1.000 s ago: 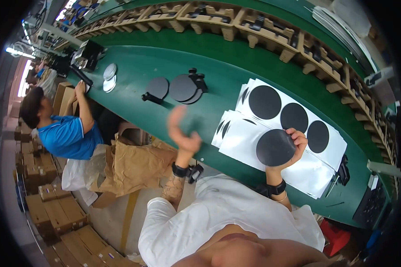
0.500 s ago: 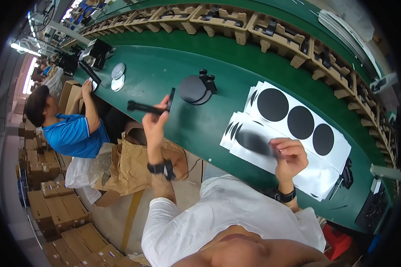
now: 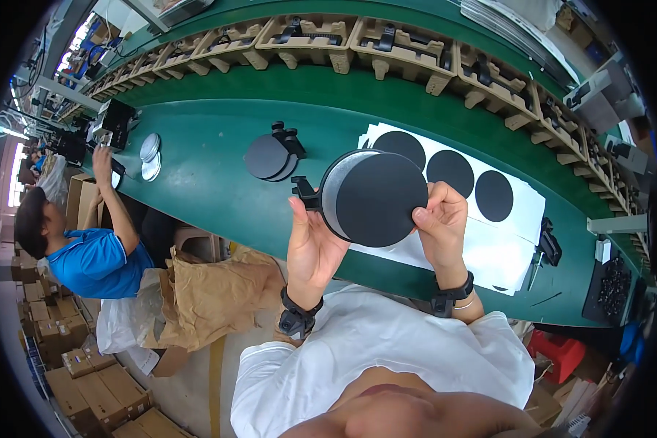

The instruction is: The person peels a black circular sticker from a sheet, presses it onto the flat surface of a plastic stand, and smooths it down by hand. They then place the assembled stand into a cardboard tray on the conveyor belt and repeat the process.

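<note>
Both my hands are raised above the front of the green bench. My left hand (image 3: pixel 315 252) supports a black round-plate holder from below, its arm (image 3: pixel 305 193) sticking out on the left. Thumb and fingers of my right hand (image 3: pixel 444 228) pinch the right edge of a thin black disc (image 3: pixel 385 201). This disc lies over the plate, set off to the right, so a grey crescent of the plate's face (image 3: pixel 332 196) shows on the left. Whether the two touch everywhere cannot be seen. Behind them, white sheets (image 3: pixel 515 259) carry several black round stickers (image 3: pixel 494 196).
Round black plates (image 3: pixel 266 157) with arms lie stacked left of my hands. Farther left are silver discs (image 3: pixel 150 157) and a co-worker in a blue shirt (image 3: pixel 102 255). Moulded brown trays (image 3: pixel 306 40) line the back. A black tool (image 3: pixel 550 244) and small black parts (image 3: pixel 615 286) lie right.
My left hand has moved right, and the holder's plate now faces up. My right hand has raised the black disc from over the sheets onto the plate. The whole view has shifted.
</note>
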`<action>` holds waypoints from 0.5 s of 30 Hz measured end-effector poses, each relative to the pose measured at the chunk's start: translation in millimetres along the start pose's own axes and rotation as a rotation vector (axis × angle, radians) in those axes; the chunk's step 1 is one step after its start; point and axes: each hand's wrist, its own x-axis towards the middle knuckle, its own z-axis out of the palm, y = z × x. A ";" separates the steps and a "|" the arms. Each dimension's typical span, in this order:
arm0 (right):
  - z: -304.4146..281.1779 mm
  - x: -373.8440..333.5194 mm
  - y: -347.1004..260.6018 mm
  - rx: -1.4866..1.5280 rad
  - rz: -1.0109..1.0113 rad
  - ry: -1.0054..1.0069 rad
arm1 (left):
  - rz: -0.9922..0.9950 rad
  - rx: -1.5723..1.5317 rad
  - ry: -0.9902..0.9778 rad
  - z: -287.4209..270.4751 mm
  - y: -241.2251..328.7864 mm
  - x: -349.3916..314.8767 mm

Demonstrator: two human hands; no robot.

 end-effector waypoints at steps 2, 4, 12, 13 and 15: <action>1.3 -0.1 -1.4 -0.005 -0.005 -0.007 | -0.018 0.008 -0.008 2.6 -1.2 1.7; 2.6 0.0 -2.1 -0.008 -0.011 -0.024 | -0.049 0.028 -0.017 4.7 -1.9 2.1; -3.4 2.9 1.1 -0.055 -0.019 -0.019 | -0.032 0.114 0.092 5.7 -5.2 3.4; -3.3 3.0 0.9 -0.055 -0.020 -0.017 | -0.033 0.114 0.092 6.6 -5.2 3.3; -3.3 3.2 0.5 -0.067 -0.025 -0.021 | -0.031 0.128 0.090 9.8 -5.5 3.1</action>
